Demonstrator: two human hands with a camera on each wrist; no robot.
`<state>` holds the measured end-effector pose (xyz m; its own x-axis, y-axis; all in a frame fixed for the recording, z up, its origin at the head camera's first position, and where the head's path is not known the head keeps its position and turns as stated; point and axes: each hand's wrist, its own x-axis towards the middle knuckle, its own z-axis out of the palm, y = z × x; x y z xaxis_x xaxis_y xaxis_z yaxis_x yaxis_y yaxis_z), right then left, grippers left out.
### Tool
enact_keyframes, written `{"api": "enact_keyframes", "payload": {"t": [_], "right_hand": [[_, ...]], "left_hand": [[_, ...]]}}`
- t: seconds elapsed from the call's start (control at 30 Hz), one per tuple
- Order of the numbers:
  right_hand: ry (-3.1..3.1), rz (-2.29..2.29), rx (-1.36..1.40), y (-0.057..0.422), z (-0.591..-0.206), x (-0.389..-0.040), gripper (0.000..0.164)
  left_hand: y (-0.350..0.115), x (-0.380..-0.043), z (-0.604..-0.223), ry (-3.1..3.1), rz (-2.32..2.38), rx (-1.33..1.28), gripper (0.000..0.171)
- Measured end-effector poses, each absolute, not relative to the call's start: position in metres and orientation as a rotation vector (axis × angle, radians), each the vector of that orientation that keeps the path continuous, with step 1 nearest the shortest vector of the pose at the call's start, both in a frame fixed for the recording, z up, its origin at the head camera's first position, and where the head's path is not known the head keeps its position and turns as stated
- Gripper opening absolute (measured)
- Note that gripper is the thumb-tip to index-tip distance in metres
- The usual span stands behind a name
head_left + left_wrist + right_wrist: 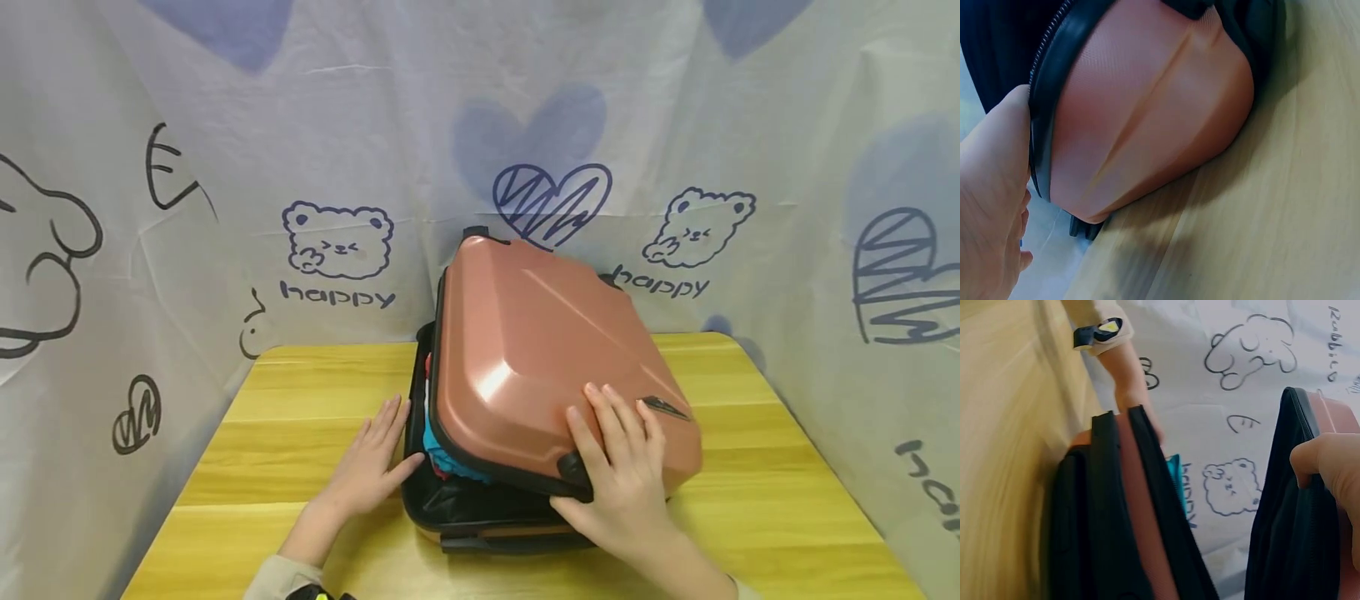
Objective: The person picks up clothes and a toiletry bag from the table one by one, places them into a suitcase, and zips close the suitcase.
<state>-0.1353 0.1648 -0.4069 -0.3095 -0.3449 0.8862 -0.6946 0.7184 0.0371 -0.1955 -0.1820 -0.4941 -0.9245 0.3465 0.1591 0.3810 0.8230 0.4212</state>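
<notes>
A rose-pink hard-shell suitcase (555, 333) lies on the table with its lid partly raised and tilted, gaping towards the front left. Bright blue cloth (450, 457) shows in the gap; the rest of the contents is hidden. My right hand (622, 475) grips the lid's near edge, fingers spread over the shell. In the right wrist view its thumb (1307, 459) hooks over the black zipper rim. My left hand (367, 467), fingers extended, touches the left side of the lower half. The left wrist view has that hand's thumb (1013, 119) against the zipper edge (1044, 119).
The yellow wood-grain table (270, 425) extends on both sides of the suitcase. White cloth (337, 125) printed with hearts and bears hangs behind and at both sides. A black carry handle (517, 543) is on the lower half's near side.
</notes>
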Motion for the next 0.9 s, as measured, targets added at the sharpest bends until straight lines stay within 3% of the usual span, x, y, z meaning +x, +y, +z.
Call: {"api": "enact_keyframes", "payload": {"t": [0.13, 0.37, 0.5, 0.9], "right_hand": [[-1.906, 0.401, 0.840, 0.157, -0.411, -0.138, 0.121], [-1.886, 0.290, 0.902, 0.146, -0.420, -0.140, 0.118], [-1.857, 0.248, 0.935, 0.140, -0.425, -0.141, 0.116], [-1.868, 0.180, 1.077, 0.125, -0.441, -0.142, 0.113]], "left_hand": [[-0.186, -0.192, -0.495, -2.918, -0.781, -0.536, 0.078], [-0.189, -0.195, -0.490, -2.827, -1.253, -0.611, 0.052], [-0.195, -0.200, -0.483, -2.826, -1.533, -0.597, 0.050], [-0.198, -0.205, -0.469, -2.853, -1.358, -0.707, 0.050]]}}
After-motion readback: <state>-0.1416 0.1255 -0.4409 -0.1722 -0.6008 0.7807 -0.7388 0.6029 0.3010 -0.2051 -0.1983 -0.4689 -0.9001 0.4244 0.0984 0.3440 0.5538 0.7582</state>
